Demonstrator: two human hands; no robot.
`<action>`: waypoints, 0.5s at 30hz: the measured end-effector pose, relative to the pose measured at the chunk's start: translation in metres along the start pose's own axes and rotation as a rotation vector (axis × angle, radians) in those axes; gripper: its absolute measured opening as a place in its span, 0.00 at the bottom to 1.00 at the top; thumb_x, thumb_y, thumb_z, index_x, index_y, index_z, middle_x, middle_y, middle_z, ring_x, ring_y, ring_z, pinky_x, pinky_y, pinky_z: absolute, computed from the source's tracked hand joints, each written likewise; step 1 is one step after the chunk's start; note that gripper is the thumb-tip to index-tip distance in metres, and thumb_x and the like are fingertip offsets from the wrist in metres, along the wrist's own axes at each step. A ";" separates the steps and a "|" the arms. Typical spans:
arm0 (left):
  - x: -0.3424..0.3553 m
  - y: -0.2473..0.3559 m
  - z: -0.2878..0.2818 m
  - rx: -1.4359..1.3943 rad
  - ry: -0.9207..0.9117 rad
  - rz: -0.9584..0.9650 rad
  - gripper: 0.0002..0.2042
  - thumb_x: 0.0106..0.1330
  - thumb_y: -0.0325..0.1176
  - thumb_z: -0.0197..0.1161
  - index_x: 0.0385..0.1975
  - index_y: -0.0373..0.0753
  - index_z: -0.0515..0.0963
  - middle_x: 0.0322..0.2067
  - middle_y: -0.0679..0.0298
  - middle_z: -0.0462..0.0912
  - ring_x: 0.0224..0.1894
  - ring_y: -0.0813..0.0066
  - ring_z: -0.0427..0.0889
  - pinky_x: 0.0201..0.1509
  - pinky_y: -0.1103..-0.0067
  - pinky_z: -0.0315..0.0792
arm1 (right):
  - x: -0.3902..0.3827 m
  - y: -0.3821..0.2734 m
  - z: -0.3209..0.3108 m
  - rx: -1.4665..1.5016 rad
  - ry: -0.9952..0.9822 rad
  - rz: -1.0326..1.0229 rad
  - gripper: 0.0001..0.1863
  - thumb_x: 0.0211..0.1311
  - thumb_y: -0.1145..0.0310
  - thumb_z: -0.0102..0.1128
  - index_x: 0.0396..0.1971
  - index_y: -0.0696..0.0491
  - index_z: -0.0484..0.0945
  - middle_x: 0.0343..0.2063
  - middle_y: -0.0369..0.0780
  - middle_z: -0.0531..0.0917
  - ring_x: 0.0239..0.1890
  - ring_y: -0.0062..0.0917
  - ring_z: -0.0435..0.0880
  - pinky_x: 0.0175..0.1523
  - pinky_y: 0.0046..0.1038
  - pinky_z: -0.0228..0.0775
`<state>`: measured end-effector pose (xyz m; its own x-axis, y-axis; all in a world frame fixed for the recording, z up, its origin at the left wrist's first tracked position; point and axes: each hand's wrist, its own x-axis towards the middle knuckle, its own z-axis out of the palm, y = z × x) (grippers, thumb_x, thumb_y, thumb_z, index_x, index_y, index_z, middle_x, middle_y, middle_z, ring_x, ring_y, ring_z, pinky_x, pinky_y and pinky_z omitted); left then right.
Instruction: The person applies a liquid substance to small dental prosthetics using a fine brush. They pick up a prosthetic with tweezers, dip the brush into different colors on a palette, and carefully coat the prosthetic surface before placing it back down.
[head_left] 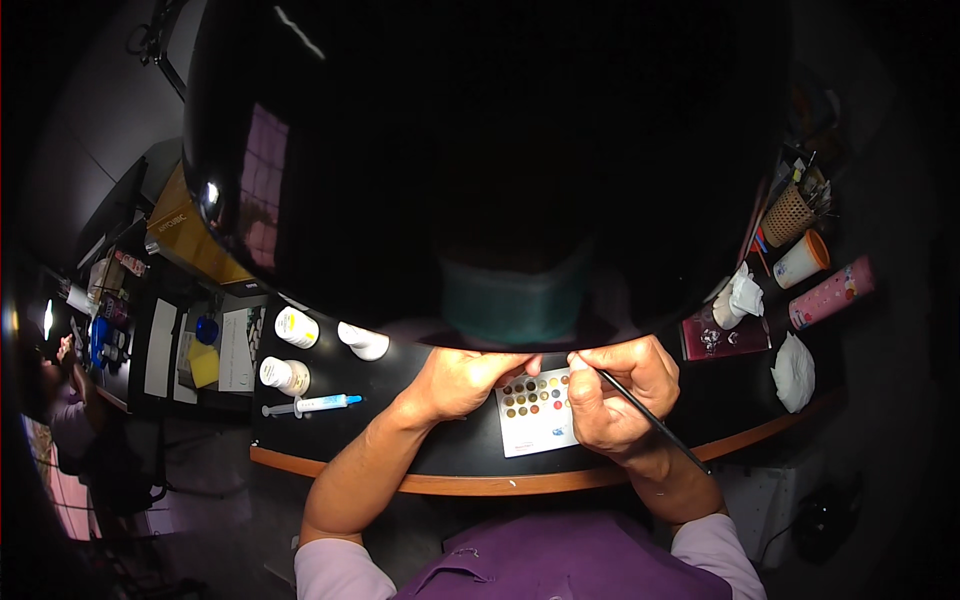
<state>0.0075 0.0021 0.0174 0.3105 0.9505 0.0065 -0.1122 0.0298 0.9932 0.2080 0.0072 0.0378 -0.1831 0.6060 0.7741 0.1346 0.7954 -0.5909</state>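
Observation:
My left hand is bent with its fingers closed at the lower edge of a large black glossy panel; what they hold is hidden. My right hand grips a thin dark brush, its upper end pointing down to the right. The brush tip is hard to make out near my fingertips. Between and below my hands lies a white card palette with several rows of small round colour dabs, partly covered by my right hand.
White jars and a blue-tipped syringe stand or lie at left. At right are a dark red tray, crumpled tissue, an orange-rimmed cup, a pink cylinder and a brush holder. Another person works far left.

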 end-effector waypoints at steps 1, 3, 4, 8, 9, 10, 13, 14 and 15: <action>0.000 0.001 0.001 -0.002 0.002 -0.006 0.14 0.78 0.34 0.58 0.51 0.32 0.85 0.26 0.69 0.81 0.22 0.90 0.66 0.23 0.88 0.59 | 0.000 0.000 0.000 0.002 -0.003 0.009 0.07 0.52 0.82 0.62 0.30 0.58 0.75 0.25 0.42 0.81 0.36 0.36 0.85 0.46 0.35 0.79; 0.001 -0.001 0.001 -0.003 -0.001 -0.004 0.14 0.78 0.34 0.58 0.51 0.32 0.85 0.26 0.69 0.81 0.21 0.90 0.66 0.23 0.88 0.59 | -0.001 0.000 0.000 0.005 -0.004 0.021 0.07 0.52 0.82 0.63 0.30 0.58 0.75 0.25 0.42 0.81 0.36 0.36 0.85 0.46 0.35 0.79; 0.002 -0.002 0.001 -0.004 -0.003 -0.001 0.14 0.78 0.34 0.58 0.51 0.31 0.85 0.26 0.69 0.81 0.21 0.90 0.66 0.23 0.88 0.59 | -0.002 0.000 0.000 0.009 -0.005 0.033 0.07 0.52 0.82 0.63 0.30 0.58 0.75 0.25 0.42 0.81 0.37 0.36 0.86 0.46 0.35 0.80; 0.001 -0.001 -0.001 -0.017 0.005 -0.005 0.14 0.77 0.34 0.58 0.51 0.31 0.85 0.26 0.69 0.81 0.21 0.90 0.67 0.23 0.88 0.59 | 0.001 0.000 0.001 0.022 -0.021 -0.005 0.07 0.51 0.82 0.63 0.29 0.58 0.76 0.25 0.41 0.81 0.37 0.37 0.86 0.46 0.35 0.79; 0.001 -0.001 -0.001 -0.012 0.006 -0.003 0.14 0.77 0.34 0.58 0.51 0.31 0.85 0.26 0.69 0.81 0.21 0.90 0.67 0.23 0.88 0.59 | 0.001 -0.001 0.001 0.013 -0.022 0.003 0.07 0.50 0.82 0.63 0.29 0.57 0.76 0.24 0.40 0.81 0.37 0.37 0.86 0.47 0.36 0.79; 0.001 0.000 -0.001 -0.007 0.008 -0.002 0.14 0.77 0.34 0.58 0.51 0.31 0.85 0.26 0.69 0.81 0.22 0.90 0.67 0.23 0.88 0.59 | 0.002 -0.001 0.001 0.004 -0.022 0.010 0.07 0.50 0.82 0.64 0.29 0.57 0.76 0.24 0.39 0.82 0.37 0.37 0.86 0.48 0.36 0.79; 0.002 0.001 -0.002 -0.030 -0.009 -0.010 0.14 0.77 0.34 0.59 0.51 0.30 0.85 0.26 0.69 0.81 0.22 0.90 0.67 0.24 0.88 0.59 | 0.001 0.000 0.002 0.046 -0.025 0.013 0.08 0.49 0.82 0.65 0.29 0.56 0.78 0.23 0.39 0.83 0.35 0.35 0.85 0.50 0.37 0.77; 0.002 -0.001 -0.002 -0.029 -0.009 -0.010 0.14 0.77 0.34 0.59 0.51 0.30 0.85 0.26 0.69 0.81 0.22 0.90 0.67 0.24 0.88 0.59 | 0.002 -0.001 0.002 0.047 -0.025 0.013 0.08 0.49 0.82 0.65 0.29 0.56 0.78 0.23 0.39 0.83 0.35 0.35 0.85 0.50 0.37 0.77; 0.002 -0.005 -0.003 -0.026 0.007 0.006 0.14 0.77 0.33 0.59 0.51 0.30 0.85 0.26 0.69 0.81 0.22 0.90 0.68 0.24 0.88 0.59 | 0.003 -0.003 0.001 0.045 -0.041 -0.004 0.08 0.48 0.82 0.65 0.28 0.55 0.79 0.22 0.39 0.83 0.34 0.34 0.85 0.51 0.37 0.77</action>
<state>0.0060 0.0043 0.0122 0.3030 0.9529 0.0114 -0.1388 0.0323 0.9898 0.2058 0.0066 0.0415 -0.2232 0.6016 0.7670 0.0904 0.7962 -0.5982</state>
